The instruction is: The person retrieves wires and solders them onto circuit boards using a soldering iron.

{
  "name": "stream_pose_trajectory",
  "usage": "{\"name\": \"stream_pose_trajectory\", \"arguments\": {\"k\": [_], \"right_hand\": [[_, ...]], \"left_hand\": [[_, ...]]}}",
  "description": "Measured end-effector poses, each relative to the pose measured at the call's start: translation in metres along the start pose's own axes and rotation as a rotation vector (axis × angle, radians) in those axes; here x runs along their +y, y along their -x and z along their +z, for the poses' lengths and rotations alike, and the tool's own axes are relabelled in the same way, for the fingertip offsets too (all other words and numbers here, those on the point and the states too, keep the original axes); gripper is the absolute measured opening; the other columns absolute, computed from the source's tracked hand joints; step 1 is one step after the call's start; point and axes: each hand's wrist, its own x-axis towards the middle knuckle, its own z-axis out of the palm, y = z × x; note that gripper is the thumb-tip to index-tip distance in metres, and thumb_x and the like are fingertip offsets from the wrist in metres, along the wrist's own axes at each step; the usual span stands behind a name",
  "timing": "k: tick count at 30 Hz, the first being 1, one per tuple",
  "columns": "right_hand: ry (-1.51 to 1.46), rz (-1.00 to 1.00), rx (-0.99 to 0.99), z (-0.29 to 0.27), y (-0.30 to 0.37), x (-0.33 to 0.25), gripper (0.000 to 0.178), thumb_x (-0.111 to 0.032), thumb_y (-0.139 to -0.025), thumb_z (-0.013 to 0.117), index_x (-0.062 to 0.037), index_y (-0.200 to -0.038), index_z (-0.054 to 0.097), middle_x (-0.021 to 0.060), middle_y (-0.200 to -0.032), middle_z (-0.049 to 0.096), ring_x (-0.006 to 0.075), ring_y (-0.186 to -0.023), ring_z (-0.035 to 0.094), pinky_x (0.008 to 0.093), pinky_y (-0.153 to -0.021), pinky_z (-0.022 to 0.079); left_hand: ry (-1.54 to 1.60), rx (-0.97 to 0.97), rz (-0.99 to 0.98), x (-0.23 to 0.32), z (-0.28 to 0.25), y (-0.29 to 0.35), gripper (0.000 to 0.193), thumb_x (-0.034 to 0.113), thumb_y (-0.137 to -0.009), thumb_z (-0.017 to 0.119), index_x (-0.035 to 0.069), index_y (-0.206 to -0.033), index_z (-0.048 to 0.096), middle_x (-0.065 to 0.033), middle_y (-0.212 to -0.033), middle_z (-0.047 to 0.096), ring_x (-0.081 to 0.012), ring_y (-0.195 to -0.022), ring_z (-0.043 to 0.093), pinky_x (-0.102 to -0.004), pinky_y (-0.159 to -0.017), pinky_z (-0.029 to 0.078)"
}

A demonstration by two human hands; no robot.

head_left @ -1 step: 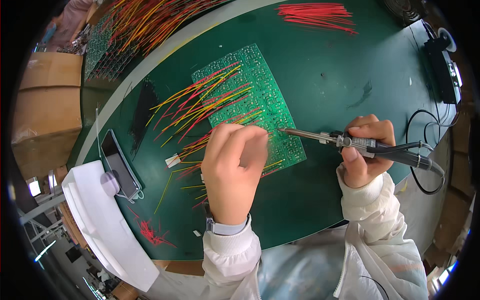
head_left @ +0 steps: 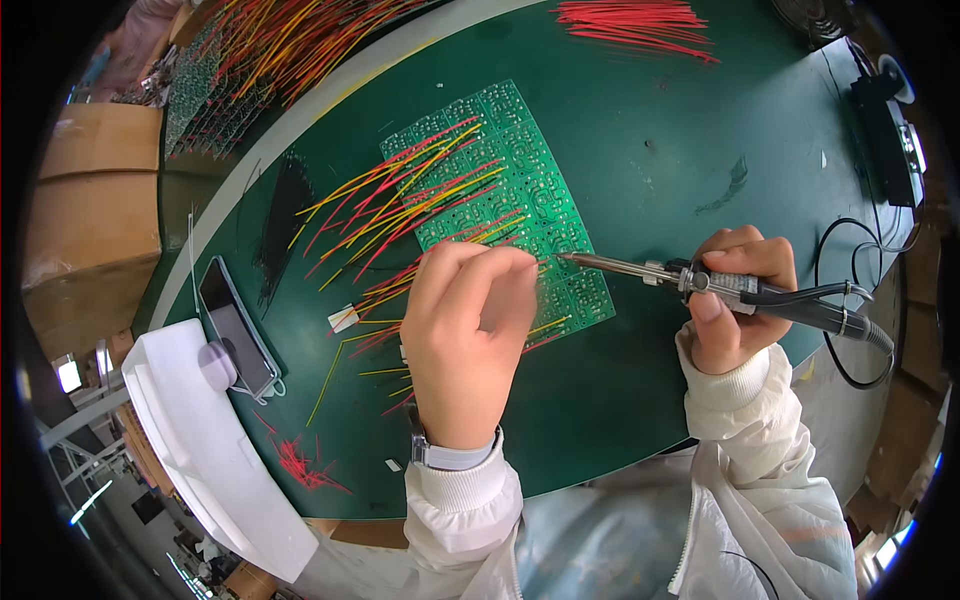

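A green circuit board panel [head_left: 555,205] lies on the table, with rows of red and yellow wires [head_left: 400,205] running off its left side. My left hand [head_left: 465,335] is over the board's lower left part, thumb and forefinger pinched together on a thin wire whose end is hard to make out. A dark strand [head_left: 380,267] shows just left of that hand. My right hand [head_left: 740,290] grips a soldering iron [head_left: 735,287] like a pen. The iron's tip points left and meets the board right beside my left fingertips.
A bundle of red wires [head_left: 635,28] lies at the far edge, black wires [head_left: 285,225] at the left. A phone [head_left: 238,325] leans by a white plastic casing [head_left: 205,440]. Red scraps [head_left: 305,465] lie near the front. The iron's cable [head_left: 850,370] loops at the right.
The board appears very slightly farther up in the picture. My right hand and the iron have shifted a touch to the right; my left hand stays almost still.
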Motion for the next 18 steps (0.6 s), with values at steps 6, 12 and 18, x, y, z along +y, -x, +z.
{"name": "stream_pose_trajectory", "arguments": {"k": [6,12,18], "right_hand": [[-0.01,0.003,-0.008,-0.0016,0.0005,0.006,0.029,-0.009,-0.071,0.07,0.0029,-0.086,0.049,0.0096,-0.067,0.054,0.01,-0.051,0.046,0.0221,-0.047,0.037],[-0.014,-0.019,-0.023,0.0013,0.0015,0.0032,0.028,-0.008,-0.071,0.069,0.0036,-0.087,0.049,0.0098,-0.067,0.054,0.0099,-0.052,0.047,0.022,-0.047,0.038],[0.009,-0.01,-0.044,0.0015,0.0023,0.0031,0.028,-0.007,-0.071,0.069,0.0045,-0.087,0.049,0.0102,-0.066,0.055,0.0103,-0.052,0.048,0.0223,-0.047,0.039]], "left_hand": [[-0.017,-0.004,-0.003,-0.0013,0.0033,-0.001,0.013,-0.003,-0.072,0.069,0.004,-0.081,0.063,-0.001,-0.077,0.056,-0.01,-0.06,0.044,-0.0236,-0.053,0.036],[0.036,-0.01,-0.039,0.0007,0.0027,0.0009,0.013,-0.007,-0.071,0.068,0.001,-0.081,0.061,-0.004,-0.077,0.056,-0.0117,-0.064,0.051,-0.0236,-0.058,0.043],[0.033,-0.02,-0.03,0.0,0.003,0.0008,0.014,-0.008,-0.072,0.067,0.0,-0.082,0.062,-0.0043,-0.078,0.057,-0.0114,-0.064,0.052,-0.0233,-0.059,0.043]]}}
